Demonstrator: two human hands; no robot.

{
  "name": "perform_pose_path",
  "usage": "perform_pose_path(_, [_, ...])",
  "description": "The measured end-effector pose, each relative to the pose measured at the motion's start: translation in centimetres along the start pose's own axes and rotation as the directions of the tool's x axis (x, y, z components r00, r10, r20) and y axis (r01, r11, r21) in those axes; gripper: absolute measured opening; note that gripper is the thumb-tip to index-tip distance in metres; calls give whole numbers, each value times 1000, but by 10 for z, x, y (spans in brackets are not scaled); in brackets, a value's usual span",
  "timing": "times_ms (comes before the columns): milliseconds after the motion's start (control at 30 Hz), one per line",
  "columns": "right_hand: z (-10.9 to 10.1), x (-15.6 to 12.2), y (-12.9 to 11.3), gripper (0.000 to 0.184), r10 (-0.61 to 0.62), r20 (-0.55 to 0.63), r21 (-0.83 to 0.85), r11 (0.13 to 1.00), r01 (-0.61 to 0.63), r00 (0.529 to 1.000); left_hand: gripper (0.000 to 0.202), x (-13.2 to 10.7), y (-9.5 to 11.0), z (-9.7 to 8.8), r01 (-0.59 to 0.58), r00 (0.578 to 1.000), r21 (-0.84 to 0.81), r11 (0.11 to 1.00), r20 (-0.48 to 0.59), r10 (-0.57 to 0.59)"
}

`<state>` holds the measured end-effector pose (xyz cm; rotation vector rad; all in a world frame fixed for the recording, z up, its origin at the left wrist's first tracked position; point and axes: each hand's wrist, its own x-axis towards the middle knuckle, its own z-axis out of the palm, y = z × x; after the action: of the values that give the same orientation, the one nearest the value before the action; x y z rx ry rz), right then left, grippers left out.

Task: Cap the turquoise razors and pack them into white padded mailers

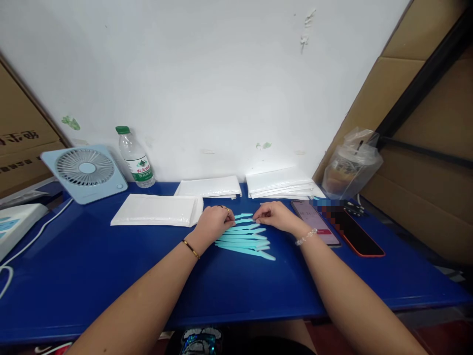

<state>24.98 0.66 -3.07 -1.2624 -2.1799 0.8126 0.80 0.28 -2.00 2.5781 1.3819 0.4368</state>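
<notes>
Several slim turquoise eyebrow razors (244,242) with pale capped ends lie fanned out in a row on the blue table (121,276). My left hand (218,220) is at the far end of the row, its fingers pinched on the handle end of one razor. At the opposite, capped end, my right hand (275,216) has thumb and forefinger closed on a razor's tip. The fingers partly cover the far razors, so I cannot tell exactly which ones each hand grips.
White padded envelopes (157,210) lie to the left, with more stacks (279,182) along the wall. A blue fan (86,170) and a water bottle (136,160) stand back left. Phones (356,231) and a bagged drink cup (345,167) are on the right.
</notes>
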Motion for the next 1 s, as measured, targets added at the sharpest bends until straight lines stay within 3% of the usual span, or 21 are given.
perform_pose_path(167, [10,2,-15,15,-38,-14,-53,998,37,999,11,2,1,3,-21,1000,-22,1000,3,22])
perform_pose_path(267, [6,3,-14,15,-52,-50,-72,996,48,997,11,2,1,2,-15,1000,-32,999,-7,15])
perform_pose_path(333, [-5,1,-6,15,-28,-200,-119,993,4,979,15,2,0,1,-11,999,-48,999,-46,9])
perform_pose_path(400, [-17,0,6,15,11,-381,-202,975,-95,924,19,2,-2,0,0,996,-71,997,-92,-7])
perform_pose_path(467, [-26,-2,17,14,26,-441,-278,946,-164,897,21,2,-7,0,27,993,-99,995,-108,-37])
perform_pose_path(633, [-23,1,30,17,22,-337,-327,935,-139,941,18,4,-19,7,70,995,-216,974,-58,-85])
perform_pose_path(867, [-7,4,26,20,52,-163,-29,998,-58,985,14,6,-25,13,76,995,-298,952,-41,-92])
perform_pose_path(1000, [-3,3,21,22,19,-107,22,1000,-17,994,14,5,-22,11,70,995,-288,955,-50,-88])
